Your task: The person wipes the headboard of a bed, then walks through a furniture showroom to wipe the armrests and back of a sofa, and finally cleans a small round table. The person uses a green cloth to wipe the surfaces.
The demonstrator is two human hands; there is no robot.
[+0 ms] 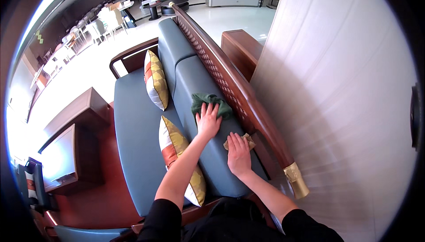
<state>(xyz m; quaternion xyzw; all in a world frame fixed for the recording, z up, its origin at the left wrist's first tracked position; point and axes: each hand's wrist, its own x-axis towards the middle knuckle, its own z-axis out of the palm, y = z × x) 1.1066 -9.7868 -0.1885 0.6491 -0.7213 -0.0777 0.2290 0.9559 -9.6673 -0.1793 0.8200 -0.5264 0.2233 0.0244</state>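
While I watch from head view, left hand [208, 121] lies flat, fingers spread, pressing dark green cloth [210, 103] on grey-blue sofa backrest cushion [195, 82]. Cloth crumpled, soft folds, just beside carved wooden back rail [230, 82]. Right hand [238, 154] flat too, palm down on small tan cloth [248, 141], mostly hidden. Two gold-orange pillows [156, 80] lean on seat.
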